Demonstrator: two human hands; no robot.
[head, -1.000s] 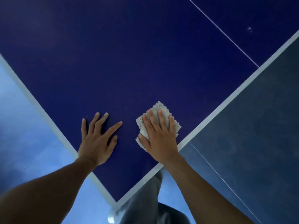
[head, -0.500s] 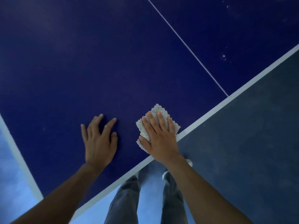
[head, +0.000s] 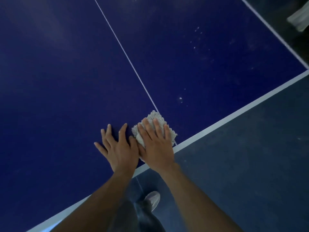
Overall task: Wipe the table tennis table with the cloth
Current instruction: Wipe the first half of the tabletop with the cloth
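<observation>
The dark blue table tennis table fills most of the view, with a thin white centre line and a white edge band. A folded grey-white cloth lies on the table near the edge, right at the centre line's near end. My right hand presses flat on the cloth with straight fingers. My left hand lies flat on the bare table just left of it, touching the right hand's side. White specks dot the surface right of the centre line.
Grey-blue floor lies beyond the table edge at the right and bottom. My legs and one shoe stand below the edge. A pale object shows at the top right past the far side line.
Both hands and the cloth have shifted right along the table's near edge, from the corner to the centre line. The left hand has closed up against the right.
</observation>
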